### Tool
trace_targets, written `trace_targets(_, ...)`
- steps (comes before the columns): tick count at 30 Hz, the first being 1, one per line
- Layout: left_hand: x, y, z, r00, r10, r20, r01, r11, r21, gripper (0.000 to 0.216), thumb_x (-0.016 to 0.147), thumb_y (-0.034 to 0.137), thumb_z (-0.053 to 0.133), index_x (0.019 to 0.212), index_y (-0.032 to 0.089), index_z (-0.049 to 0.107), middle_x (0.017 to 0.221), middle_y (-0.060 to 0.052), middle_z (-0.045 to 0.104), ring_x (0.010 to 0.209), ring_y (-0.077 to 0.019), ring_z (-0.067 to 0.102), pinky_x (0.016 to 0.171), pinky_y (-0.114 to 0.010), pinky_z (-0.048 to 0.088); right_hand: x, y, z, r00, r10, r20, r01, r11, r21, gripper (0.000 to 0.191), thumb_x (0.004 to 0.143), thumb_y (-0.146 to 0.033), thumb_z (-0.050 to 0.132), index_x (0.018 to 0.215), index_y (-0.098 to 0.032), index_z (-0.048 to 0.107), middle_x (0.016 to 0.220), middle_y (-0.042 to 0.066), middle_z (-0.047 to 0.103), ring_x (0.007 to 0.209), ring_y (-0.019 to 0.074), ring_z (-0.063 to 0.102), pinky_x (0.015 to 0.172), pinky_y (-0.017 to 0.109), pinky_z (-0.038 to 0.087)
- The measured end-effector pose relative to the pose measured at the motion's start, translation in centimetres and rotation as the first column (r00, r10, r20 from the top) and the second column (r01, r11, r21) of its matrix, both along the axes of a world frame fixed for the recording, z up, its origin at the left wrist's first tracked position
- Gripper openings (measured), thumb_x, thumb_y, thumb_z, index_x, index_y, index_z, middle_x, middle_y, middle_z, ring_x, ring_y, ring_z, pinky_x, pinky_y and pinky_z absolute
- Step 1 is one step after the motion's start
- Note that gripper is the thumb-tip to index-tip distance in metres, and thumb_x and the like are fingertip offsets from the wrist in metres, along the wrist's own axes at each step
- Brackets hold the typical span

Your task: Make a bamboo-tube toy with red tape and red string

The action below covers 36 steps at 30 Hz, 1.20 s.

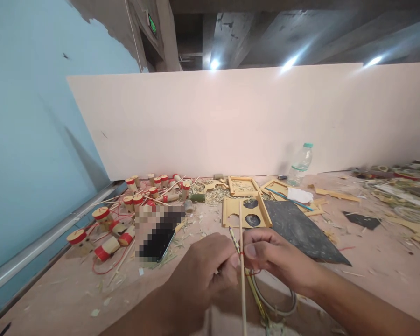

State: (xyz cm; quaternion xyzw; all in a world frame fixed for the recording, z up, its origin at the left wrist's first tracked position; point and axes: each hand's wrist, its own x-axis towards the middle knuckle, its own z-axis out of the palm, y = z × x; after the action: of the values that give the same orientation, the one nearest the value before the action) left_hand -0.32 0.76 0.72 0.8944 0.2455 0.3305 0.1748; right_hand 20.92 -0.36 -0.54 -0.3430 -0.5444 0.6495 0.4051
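A thin wooden stick (244, 294) stands near upright between my two hands, with a red string (253, 272) crossing it at fingertip height. My left hand (208, 263) is closed just left of the stick, its fingertips pinched on the string. On the right, my right hand (278, 254) is closed too, thumb against bent forefinger, gripping the string close to the stick; a loose loop hangs below. How far the fingers also touch the stick is hidden. Behind the stick lie a patterned pencil-like rod (234, 237) and a pale ring-shaped coil (290, 308).
Several bamboo cylinders with red bands (102, 213) and strings crowd the left. A phone (161, 238), partly pixelated, lies nearer. Ahead are a yellow frame with round holes (231, 212), a dark sheet (297, 228), a plastic bottle (300, 165) and shavings. A white panel (210, 126) stands behind.
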Motion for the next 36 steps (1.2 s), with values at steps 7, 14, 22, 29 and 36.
trace_targets(7, 0.0, 0.3, -0.5, 0.998, 0.059, 0.014, -0.060, 0.997, 0.048, 0.033, 0.102, 0.017, 0.043, 0.074, 0.024, 0.029, 0.065, 0.007, 0.037, 0.057, -0.0122, 0.039, 0.055, -0.026, 0.027, 0.0, 0.5, -0.1, 0.999, 0.012, 0.032, -0.012, 1.000, -0.005, 0.024, 0.081, -0.036, 0.068, 0.065, -0.019, 0.060, 0.062, -0.002, 0.057, 0.059, 0.0127, 0.043, 0.059, 0.026, 0.035)
trace_targets(14, -0.8, 1.0, -0.7, 0.996, 0.047, -0.076, -0.033, 0.982, 0.185, 0.020, 0.099, 0.016, 0.045, 0.080, 0.023, 0.047, 0.072, 0.004, 0.053, 0.066, -0.0153, 0.049, 0.063, -0.030, 0.034, 0.1, 0.6, 0.0, 0.994, 0.027, 0.106, -0.039, 0.993, 0.112, 0.027, 0.090, -0.037, 0.068, 0.070, -0.019, 0.063, 0.062, -0.003, 0.056, 0.059, 0.0130, 0.045, 0.060, 0.026, 0.037)
trace_targets(22, -0.7, 0.7, -0.3, 0.993, 0.055, -0.108, -0.012, 0.931, 0.365, 0.023, 0.100, 0.013, 0.046, 0.080, 0.021, 0.055, 0.073, 0.001, 0.057, 0.066, -0.0177, 0.046, 0.062, -0.034, 0.032, -0.1, 0.6, 0.3, 0.982, 0.010, 0.187, -0.046, 0.981, 0.190, 0.030, 0.093, -0.041, 0.064, 0.072, -0.020, 0.062, 0.064, -0.001, 0.059, 0.062, 0.0149, 0.052, 0.062, 0.027, 0.042)
trace_targets(29, -0.4, 1.1, -0.5, 0.989, 0.104, -0.101, -0.056, 0.918, 0.392, 0.030, 0.097, 0.007, 0.045, 0.072, 0.021, 0.052, 0.067, 0.001, 0.057, 0.063, -0.0167, 0.046, 0.060, -0.033, 0.031, -0.3, 0.2, 0.4, 0.962, -0.028, 0.271, -0.045, 0.965, 0.260, 0.029, 0.096, -0.038, 0.062, 0.073, -0.019, 0.062, 0.068, -0.001, 0.057, 0.067, 0.0155, 0.049, 0.064, 0.027, 0.040)
trace_targets(36, 0.1, 0.7, -0.4, 0.988, 0.124, -0.088, -0.093, 0.951, 0.296, 0.027, 0.092, 0.008, 0.046, 0.070, 0.022, 0.044, 0.063, 0.005, 0.055, 0.060, -0.0123, 0.053, 0.057, -0.025, 0.035, -0.5, -0.5, 1.1, 0.947, -0.064, 0.316, -0.046, 0.943, 0.329, 0.027, 0.097, -0.032, 0.058, 0.073, -0.019, 0.061, 0.070, -0.001, 0.056, 0.071, 0.0163, 0.050, 0.069, 0.027, 0.039)
